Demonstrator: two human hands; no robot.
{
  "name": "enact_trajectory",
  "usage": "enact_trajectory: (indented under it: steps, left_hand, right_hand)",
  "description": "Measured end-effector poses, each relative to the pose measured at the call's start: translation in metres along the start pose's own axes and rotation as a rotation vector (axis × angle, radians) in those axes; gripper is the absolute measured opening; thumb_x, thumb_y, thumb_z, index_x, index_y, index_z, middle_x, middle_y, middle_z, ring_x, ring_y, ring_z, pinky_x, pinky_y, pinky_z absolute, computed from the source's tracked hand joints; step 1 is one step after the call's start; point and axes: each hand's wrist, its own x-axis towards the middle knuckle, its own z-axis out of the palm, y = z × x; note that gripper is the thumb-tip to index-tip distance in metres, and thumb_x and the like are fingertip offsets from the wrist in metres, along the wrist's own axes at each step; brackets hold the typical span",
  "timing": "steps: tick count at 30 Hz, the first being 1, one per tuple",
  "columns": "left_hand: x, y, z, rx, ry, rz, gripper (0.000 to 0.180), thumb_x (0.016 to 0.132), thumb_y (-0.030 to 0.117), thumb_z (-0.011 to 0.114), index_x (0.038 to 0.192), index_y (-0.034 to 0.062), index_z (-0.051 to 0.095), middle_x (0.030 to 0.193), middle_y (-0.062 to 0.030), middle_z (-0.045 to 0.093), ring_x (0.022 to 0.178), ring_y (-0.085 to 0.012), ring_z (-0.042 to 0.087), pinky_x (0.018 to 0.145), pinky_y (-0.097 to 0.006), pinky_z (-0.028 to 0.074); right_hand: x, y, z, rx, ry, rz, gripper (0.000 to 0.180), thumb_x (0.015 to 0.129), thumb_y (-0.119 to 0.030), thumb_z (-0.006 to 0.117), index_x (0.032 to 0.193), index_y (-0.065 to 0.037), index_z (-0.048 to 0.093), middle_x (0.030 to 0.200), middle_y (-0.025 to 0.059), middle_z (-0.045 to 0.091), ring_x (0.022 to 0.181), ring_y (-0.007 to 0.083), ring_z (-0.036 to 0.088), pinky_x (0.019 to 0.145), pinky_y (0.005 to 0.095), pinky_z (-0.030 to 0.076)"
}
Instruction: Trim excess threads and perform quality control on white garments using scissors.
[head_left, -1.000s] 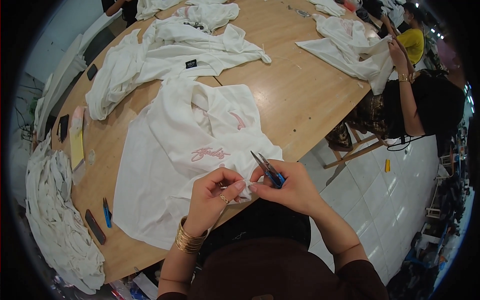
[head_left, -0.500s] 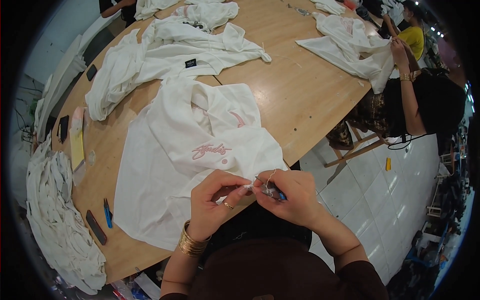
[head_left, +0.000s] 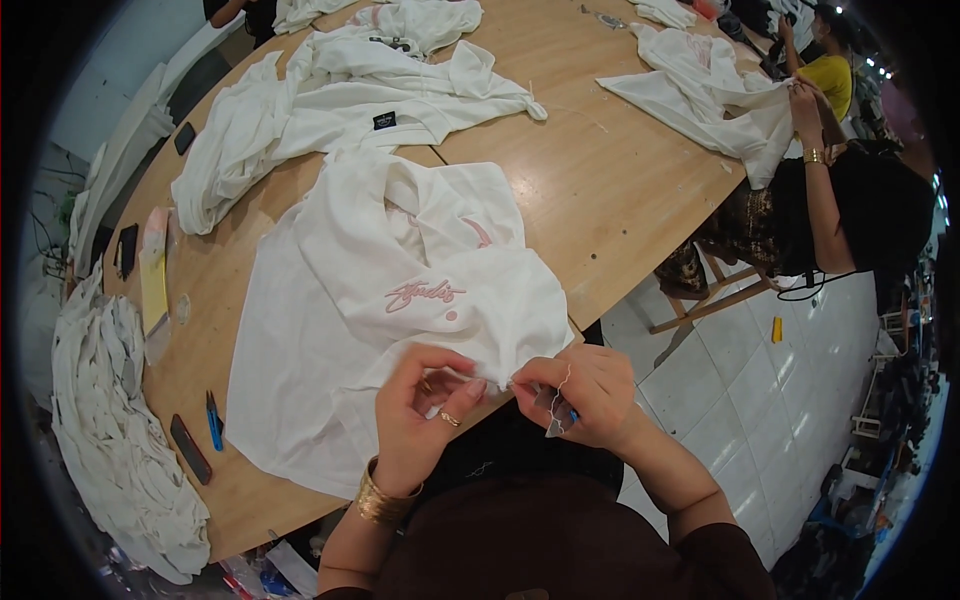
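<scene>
View: head, the left one of the two wide fisheyes you wear. The lens sits above your brown shirt front (head_left: pixel 540 540) and faces down and ahead; upright, unmirrored. Your forearms (head_left: pixel 680 480) enter from the lower edge; left hand (head_left: pixel 408 400) and right hand (head_left: pixel 592 392) fall near the camera, below mid-frame. The table (head_left: pixel 570 185) runs away from you to the top edge. Coverage is broad: wall (head_left: pixel 110 80) at upper left, tiled floor (head_left: pixel 730 385) and seated co-worker (head_left: pixel 885 215) at right, farther off. Straight edges bend toward the dark rim.
</scene>
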Motion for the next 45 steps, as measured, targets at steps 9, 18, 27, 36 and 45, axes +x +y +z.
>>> enact_trajectory:
  steps: [9,18,27,36,45]
  left_hand:
    - [-0.016,-0.038,0.008,-1.114,-0.311,-0.788,0.037,0.094,0.029,0.053,0.114,-0.0026,0.052,0.101,-0.0099,0.060,0.088,-0.0183,0.061,0.074,-0.033,0.055]
    - [-0.010,-0.019,0.012,-0.845,-0.174,-0.710,0.019,0.087,0.015,0.063,0.099,0.0028,0.055,0.091,-0.0014,0.058,0.080,-0.0086,0.055,0.071,-0.027,0.048]
    - [-0.015,-0.031,0.015,-0.817,-0.328,-0.899,0.019,0.085,0.015,0.066,0.098,0.0022,0.060,0.087,-0.0022,0.061,0.079,-0.0090,0.057,0.067,-0.025,0.049]
    - [-0.007,-0.015,0.020,-0.700,-0.153,-0.617,0.024,0.081,0.003,0.066,0.104,-0.0014,0.060,0.093,-0.0079,0.067,0.083,-0.0149,0.064,0.073,-0.026,0.052]
    - [-0.002,0.001,0.032,-0.667,0.019,-0.468,0.029,0.075,-0.007,0.068,0.103,-0.0028,0.059,0.092,-0.0100,0.067,0.086,-0.0172,0.065,0.078,-0.031,0.052]
  right_hand:
    - [-0.005,0.001,-0.015,0.043,-0.217,-0.109,0.033,0.058,-0.007,0.066,0.089,-0.005,0.059,0.061,-0.0001,0.050,0.050,0.0141,0.051,0.046,0.0250,0.039]
    - [-0.009,0.001,-0.024,-0.009,-0.297,-0.186,0.035,0.057,-0.010,0.065,0.091,-0.003,0.059,0.062,0.0002,0.049,0.051,0.0116,0.050,0.047,0.0240,0.040]
    - [-0.014,0.000,-0.033,-0.068,-0.361,-0.244,0.025,0.068,-0.011,0.063,0.091,-0.003,0.059,0.063,-0.0013,0.048,0.050,0.0094,0.047,0.045,0.0226,0.034]
    - [-0.009,-0.017,-0.043,0.194,-0.417,0.503,0.023,0.084,-0.014,0.065,0.104,-0.007,0.056,0.070,0.0074,0.062,0.059,0.0222,0.062,0.051,0.0296,0.047]
    - [-0.022,-0.041,-0.042,0.464,-0.531,0.796,0.019,0.090,-0.011,0.056,0.107,-0.003,0.052,0.074,0.0115,0.064,0.055,0.0270,0.062,0.047,0.0318,0.048]
